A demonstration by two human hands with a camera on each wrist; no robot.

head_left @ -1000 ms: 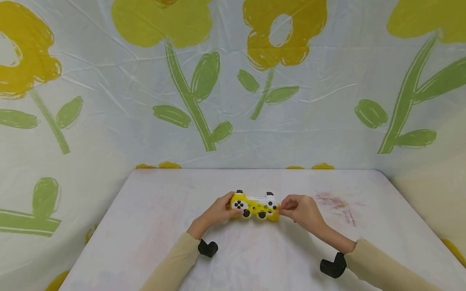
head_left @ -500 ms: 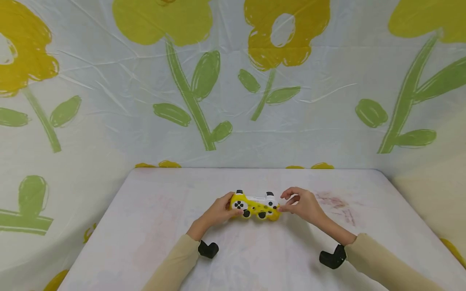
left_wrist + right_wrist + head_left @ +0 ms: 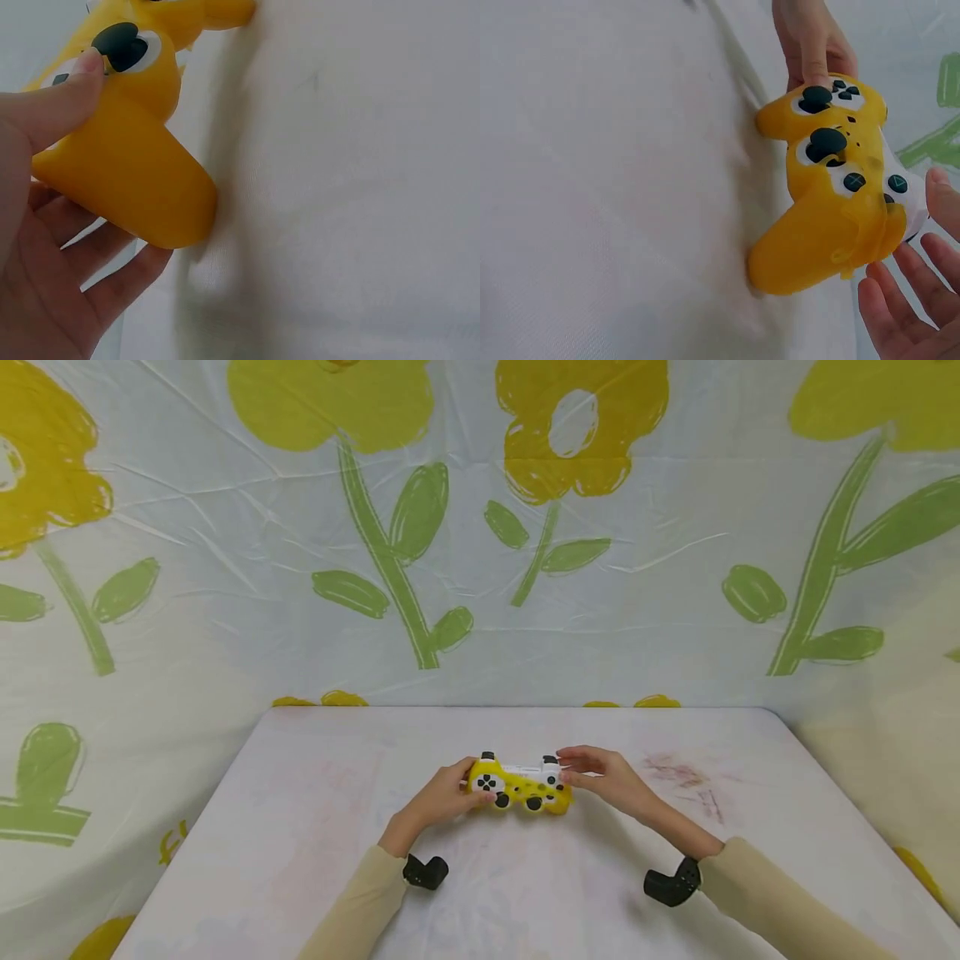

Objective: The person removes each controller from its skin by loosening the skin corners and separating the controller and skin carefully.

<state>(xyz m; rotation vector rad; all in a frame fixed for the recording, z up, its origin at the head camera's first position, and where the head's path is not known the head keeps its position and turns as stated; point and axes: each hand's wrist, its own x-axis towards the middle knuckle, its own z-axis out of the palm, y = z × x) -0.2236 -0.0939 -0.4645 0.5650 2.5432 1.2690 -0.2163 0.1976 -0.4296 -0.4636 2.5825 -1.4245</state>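
A white game controller [image 3: 913, 196] with black buttons and sticks wears a yellow silicone cover [image 3: 810, 240]. At its right end the cover is folded back, baring the white shell and the shoulder button there. My left hand [image 3: 441, 795] grips the left end, thumb on top by the left stick and fingers underneath, as the left wrist view shows. At the right end is my right hand [image 3: 607, 779], its fingers spread loosely; in the right wrist view its thumb is beside the white shell and its fingertips lie at the cover's folded edge.
The controller is held close over a white-covered table [image 3: 337, 860] with reddish smudges [image 3: 686, 777] at right. Behind it hangs a cloth [image 3: 645, 602] printed with yellow flowers. Each wrist carries a black camera mount [image 3: 672, 882].
My right hand has let go of its pinch at the cover's right edge, its fingers spreading and moving up toward the shoulder button. The left hand keeps its hold on the controller.
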